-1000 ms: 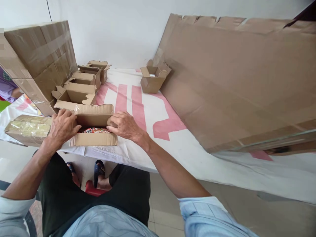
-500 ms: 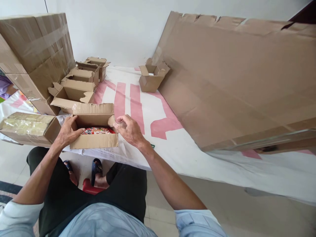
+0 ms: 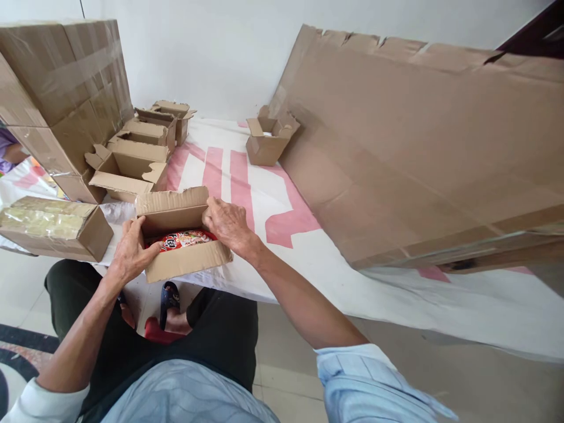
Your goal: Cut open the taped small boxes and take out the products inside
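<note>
A small open cardboard box (image 3: 189,262) is at the table's front edge, turned slightly, with its long front and back flaps spread. Inside lies a red printed packet (image 3: 187,239) with white lettering. My left hand (image 3: 132,249) clasps the box's left end, thumb over the front side and fingers at the back. At the opposite end, my right hand (image 3: 229,226) has its fingers curled over the right rim, where the short end flap is hidden beneath them.
A taped closed carton (image 3: 55,226) lies to the left. Behind it several open boxes (image 3: 127,170) stand in a row beside a stack of taped cartons (image 3: 70,88). Another open box (image 3: 267,150) touches a large leaning cardboard sheet (image 3: 418,153). A person's purple sleeve (image 3: 7,144) shows at far left.
The box has shifted slightly right and toward me, and turned a little. My right hand has closed onto its right end, folding the end flap from view. My left hand has moved along with it.
</note>
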`<state>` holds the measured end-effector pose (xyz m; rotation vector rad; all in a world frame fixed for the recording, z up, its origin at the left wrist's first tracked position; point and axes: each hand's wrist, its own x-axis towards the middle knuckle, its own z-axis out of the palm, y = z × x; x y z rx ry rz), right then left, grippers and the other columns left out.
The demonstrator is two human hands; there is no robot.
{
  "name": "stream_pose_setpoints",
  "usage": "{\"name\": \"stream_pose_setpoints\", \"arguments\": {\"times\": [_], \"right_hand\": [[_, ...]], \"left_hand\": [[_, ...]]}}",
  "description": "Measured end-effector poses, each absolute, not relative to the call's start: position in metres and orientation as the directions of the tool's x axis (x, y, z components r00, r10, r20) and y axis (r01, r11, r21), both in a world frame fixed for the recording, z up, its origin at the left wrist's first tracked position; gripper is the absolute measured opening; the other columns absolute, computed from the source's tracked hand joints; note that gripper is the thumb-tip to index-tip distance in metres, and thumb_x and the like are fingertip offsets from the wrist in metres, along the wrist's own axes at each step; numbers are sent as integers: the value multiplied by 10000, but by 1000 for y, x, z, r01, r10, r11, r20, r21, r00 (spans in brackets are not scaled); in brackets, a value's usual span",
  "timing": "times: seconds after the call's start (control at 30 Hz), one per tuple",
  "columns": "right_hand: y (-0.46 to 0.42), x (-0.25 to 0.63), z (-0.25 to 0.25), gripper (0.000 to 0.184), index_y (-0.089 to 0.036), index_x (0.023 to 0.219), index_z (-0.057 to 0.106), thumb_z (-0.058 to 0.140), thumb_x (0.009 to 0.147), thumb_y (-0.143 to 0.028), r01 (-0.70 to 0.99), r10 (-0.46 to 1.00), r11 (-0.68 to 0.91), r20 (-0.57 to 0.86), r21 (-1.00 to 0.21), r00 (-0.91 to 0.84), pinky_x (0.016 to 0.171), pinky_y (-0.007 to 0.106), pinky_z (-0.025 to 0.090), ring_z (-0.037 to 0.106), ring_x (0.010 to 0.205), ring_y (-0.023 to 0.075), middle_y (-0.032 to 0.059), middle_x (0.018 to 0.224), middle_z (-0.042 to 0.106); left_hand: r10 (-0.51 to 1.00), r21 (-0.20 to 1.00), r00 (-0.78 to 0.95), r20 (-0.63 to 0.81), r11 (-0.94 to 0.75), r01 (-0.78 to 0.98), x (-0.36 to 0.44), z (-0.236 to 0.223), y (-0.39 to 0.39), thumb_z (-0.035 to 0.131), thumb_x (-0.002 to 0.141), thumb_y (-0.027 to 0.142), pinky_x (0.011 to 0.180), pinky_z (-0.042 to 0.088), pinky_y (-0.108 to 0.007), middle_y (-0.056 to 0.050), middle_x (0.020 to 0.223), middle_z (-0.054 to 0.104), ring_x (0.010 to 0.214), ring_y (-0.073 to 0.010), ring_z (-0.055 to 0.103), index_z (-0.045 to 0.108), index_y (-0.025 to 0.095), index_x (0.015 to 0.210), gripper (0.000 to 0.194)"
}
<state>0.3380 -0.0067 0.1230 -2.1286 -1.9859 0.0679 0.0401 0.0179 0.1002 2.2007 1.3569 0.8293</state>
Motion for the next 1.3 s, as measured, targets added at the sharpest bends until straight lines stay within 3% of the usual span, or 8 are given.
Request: {"name": "stream_pose_setpoints", "arguments": {"times": [0.23, 0.47, 0.6, 0.87, 1.0, 1.1, 1.2, 1.3], "right_hand": [[-6, 350, 109, 795, -138, 1718, 477, 764, 981, -204, 980, 992, 22, 124, -198, 3, 1065, 615, 584, 715, 1310, 474, 316, 1535, 682], [1, 334, 120, 570, -58, 1617, 591, 548, 1049, -90, 993, 997, -31, 67, -110, 38, 1047, 554, 564, 744, 1262, 450, 342, 1392, 740], [-13, 338, 124, 477, -120, 1539, 649, 595, 1073, -207, 992, 996, -9, 86, -123, 20, 985, 507, 571, 765, 1184, 421, 290, 1410, 759], [-21, 381, 90, 434, -239, 1447, 729, 559, 1097, -431, 806, 908, -7, 335, -591, 253, 909, 416, 611, 791, 1028, 317, 111, 1129, 850], [-16, 394, 58, 671, -179, 1533, 652, 660, 986, -567, 531, 870, -38, 233, -846, 433, 933, 458, 649, 756, 997, 293, 117, 1148, 811], [-15, 396, 48, 622, -190, 1306, 739, 677, 951, -698, 401, 923, -43, 117, -915, 366, 939, 462, 645, 754, 1006, 292, 127, 1159, 813], [-18, 398, 57, 477, -209, 1086, 770, 592, 1015, -646, 460, 967, -43, 80, -887, 243, 950, 459, 634, 750, 1009, 303, 112, 1059, 811], [-23, 395, 80, 285, -212, 1092, 796, 635, 1018, -435, 729, 929, -14, 260, -685, 262, 1079, 542, 598, 715, 1167, 363, 160, 1173, 806]], "left_hand": [[883, 633, 359, 302, -467, 617, 48, 98, 16, 851, 915, 482, 1202, 600, -589, -141, 1413, 671, 1349, -382, 684, 630, 236, 1577, 740], [904, 646, 328, 273, -425, 634, 56, 97, 12, 823, 904, 438, 1207, 599, -592, -151, 1396, 656, 1345, -382, 684, 618, 201, 1576, 741], [908, 656, 326, 263, -416, 629, 56, 96, 11, 828, 900, 447, 1213, 596, -610, -149, 1393, 659, 1361, -396, 680, 618, 203, 1576, 749], [901, 662, 326, 286, -432, 613, 53, 93, 12, 832, 927, 454, 1253, 577, -594, -138, 1441, 671, 1429, -392, 667, 614, 243, 1619, 755], [891, 682, 373, 257, -441, 583, 48, 93, 10, 882, 933, 577, 1340, 497, -620, -159, 1594, 627, 1572, -423, 580, 553, 254, 1700, 895], [875, 706, 415, 249, -457, 540, 41, 91, 10, 944, 852, 747, 1403, 407, -658, -195, 1746, 524, 1697, -466, 455, 482, 254, 1763, 1134], [852, 719, 467, 239, -478, 504, 34, 88, 12, 978, 756, 844, 1432, 340, -694, -236, 1835, 419, 1757, -506, 358, 423, 242, 1807, 1332], [834, 721, 502, 231, -493, 487, 29, 86, 14, 1013, 701, 846, 1432, 318, -723, -242, 1845, 400, 1759, -528, 344, 403, 253, 1825, 1410]]}}
